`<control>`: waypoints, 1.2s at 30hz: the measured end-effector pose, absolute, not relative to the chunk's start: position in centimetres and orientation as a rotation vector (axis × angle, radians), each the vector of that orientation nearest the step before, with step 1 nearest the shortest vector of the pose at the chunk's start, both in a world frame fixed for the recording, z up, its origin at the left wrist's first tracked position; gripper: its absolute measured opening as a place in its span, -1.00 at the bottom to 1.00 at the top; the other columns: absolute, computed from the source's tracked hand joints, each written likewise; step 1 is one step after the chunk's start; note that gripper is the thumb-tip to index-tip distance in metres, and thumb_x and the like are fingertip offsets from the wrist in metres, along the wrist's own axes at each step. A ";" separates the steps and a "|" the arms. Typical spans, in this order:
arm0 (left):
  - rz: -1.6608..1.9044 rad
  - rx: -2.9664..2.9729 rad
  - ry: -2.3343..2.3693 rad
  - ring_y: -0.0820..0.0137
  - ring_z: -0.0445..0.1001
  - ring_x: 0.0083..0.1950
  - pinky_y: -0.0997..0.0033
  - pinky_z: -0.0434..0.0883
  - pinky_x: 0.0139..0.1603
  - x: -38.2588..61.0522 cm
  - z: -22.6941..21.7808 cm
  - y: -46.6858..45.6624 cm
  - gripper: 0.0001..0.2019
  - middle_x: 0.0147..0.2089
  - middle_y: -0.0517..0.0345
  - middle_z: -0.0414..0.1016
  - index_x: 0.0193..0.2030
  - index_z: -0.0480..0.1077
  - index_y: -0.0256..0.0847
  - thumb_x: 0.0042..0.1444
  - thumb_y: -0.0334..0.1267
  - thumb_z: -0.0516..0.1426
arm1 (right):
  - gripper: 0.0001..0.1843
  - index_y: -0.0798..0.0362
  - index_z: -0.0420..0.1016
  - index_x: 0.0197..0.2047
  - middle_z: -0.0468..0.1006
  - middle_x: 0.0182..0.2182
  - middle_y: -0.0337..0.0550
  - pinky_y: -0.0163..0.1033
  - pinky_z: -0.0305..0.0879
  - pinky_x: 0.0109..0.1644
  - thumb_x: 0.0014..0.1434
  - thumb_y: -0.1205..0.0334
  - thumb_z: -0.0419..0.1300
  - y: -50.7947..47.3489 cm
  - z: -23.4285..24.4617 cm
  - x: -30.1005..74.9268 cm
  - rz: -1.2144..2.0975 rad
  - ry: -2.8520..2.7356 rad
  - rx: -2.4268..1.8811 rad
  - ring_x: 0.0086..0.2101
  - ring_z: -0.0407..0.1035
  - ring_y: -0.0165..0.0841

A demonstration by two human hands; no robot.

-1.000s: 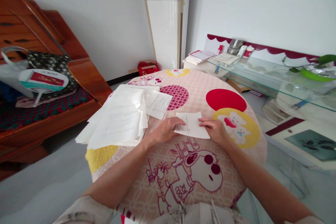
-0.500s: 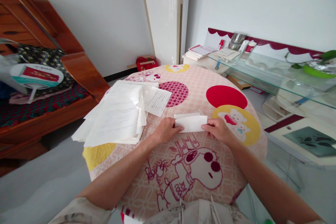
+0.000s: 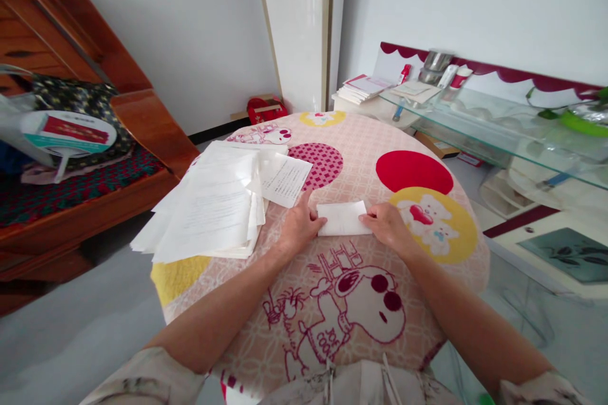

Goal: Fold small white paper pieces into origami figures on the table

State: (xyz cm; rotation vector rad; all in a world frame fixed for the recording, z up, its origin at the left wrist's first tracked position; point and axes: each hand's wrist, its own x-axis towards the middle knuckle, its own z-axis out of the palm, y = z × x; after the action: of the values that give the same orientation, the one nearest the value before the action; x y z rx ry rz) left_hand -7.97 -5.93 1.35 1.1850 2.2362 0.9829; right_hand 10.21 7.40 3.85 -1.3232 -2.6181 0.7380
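Note:
A small folded white paper (image 3: 341,219) lies between my hands over the patterned tablecloth (image 3: 266,342). My left hand (image 3: 300,225) pinches its left end with the thumb on top, and the index finger points away from me. At the right end, my right hand (image 3: 386,224) grips the paper between thumb and curled fingers. Just beyond my left hand is a small printed sheet (image 3: 287,180). It overlaps the edge of a loose pile of white papers (image 3: 204,209) to the left, some with faint print.
A wooden sofa (image 3: 142,130) with a hand fan (image 3: 69,133) on it stands at the left. At the right is a glass-topped cabinet (image 3: 503,133) bearing cups and a paper stack (image 3: 363,87). A tall white air conditioner (image 3: 299,38) stands behind the table.
The folded paper's back flap, which stuck up behind the front layer, now lines up with it. My left index finger has stretched forward. The view has tilted slightly down.

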 end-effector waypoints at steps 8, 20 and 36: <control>0.950 1.204 2.312 0.34 0.55 -0.34 0.37 0.42 -0.14 -7.9 1.5 -5.9 -0.15 -0.49 0.36 0.48 0.52 0.05 -0.27 0.12 -0.40 0.29 | -0.68 0.09 0.51 -0.54 0.50 -0.53 -0.10 -0.26 0.02 -0.38 0.25 0.22 0.20 7.5 2.9 9.9 0.543 -2.652 -1.364 -0.45 0.29 -0.36; 0.929 1.163 2.284 0.33 0.56 -0.38 0.39 0.43 -0.20 -8.1 1.5 -5.9 -0.17 -0.47 0.32 0.53 0.53 0.04 -0.23 0.14 -0.37 0.26 | -0.68 0.11 0.60 -0.47 0.58 -0.46 -0.04 -0.24 0.08 -0.32 0.27 0.16 0.22 7.7 2.2 9.9 0.466 -2.650 -1.391 -0.40 0.37 -0.31; 0.909 1.169 2.292 0.36 0.56 -0.39 0.41 0.43 -0.20 -8.2 1.5 -5.7 -0.25 -0.47 0.32 0.53 0.48 0.14 -0.16 0.16 -0.37 0.26 | -0.68 0.12 0.63 -0.43 0.64 -0.39 0.02 -0.23 0.10 -0.30 0.30 0.15 0.22 7.6 2.6 9.7 0.447 -2.676 -1.419 -0.35 0.41 -0.28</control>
State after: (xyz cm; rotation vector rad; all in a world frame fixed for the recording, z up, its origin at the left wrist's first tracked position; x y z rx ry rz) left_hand -8.19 -5.74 1.47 1.1687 2.2920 0.9090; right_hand 9.75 7.60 2.62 -1.4191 -2.6757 0.4474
